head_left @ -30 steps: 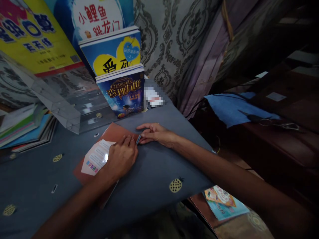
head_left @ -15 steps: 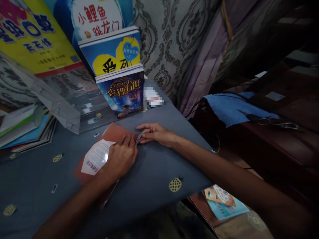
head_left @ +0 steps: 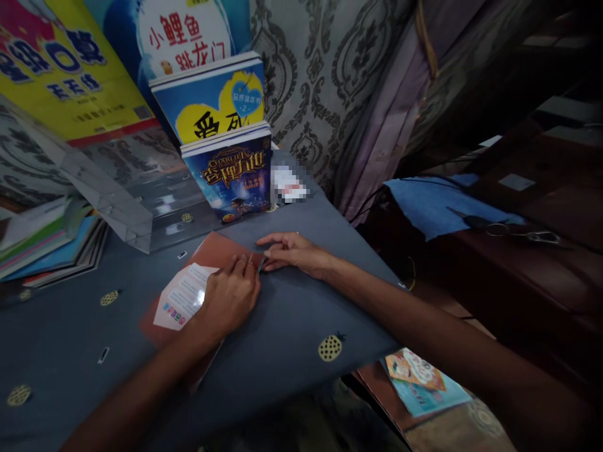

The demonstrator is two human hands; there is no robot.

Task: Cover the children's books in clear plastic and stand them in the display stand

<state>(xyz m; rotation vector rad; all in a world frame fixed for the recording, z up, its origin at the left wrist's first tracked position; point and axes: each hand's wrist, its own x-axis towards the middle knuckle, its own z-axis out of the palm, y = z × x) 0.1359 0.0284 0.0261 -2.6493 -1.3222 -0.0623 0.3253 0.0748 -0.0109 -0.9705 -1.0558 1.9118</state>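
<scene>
A reddish-brown book (head_left: 214, 248) with a white text panel lies on the grey tablecloth in front of me. My left hand (head_left: 230, 292) is closed over its right side, with fingers bent and pressed together near the edge. At that same edge my right hand (head_left: 292, 254) pinches a small thin strip (head_left: 260, 265), its index finger stretched out above. The strip is largely covered by my fingers, so its kind is unclear. Both hands are close together, and my left palm and thumb are hidden.
Several books, one with a dark blue cover (head_left: 233, 179), stand upright behind my hands. A clear plastic stand (head_left: 127, 220) is to their left, beside a stack of books (head_left: 51, 251). Scissors (head_left: 518, 232) and a blue cloth (head_left: 424, 204) lie on the right. Lower down is another book (head_left: 428, 389).
Both hands stay almost in place at the book's edge. The thin strip shows slightly less between my fingers.
</scene>
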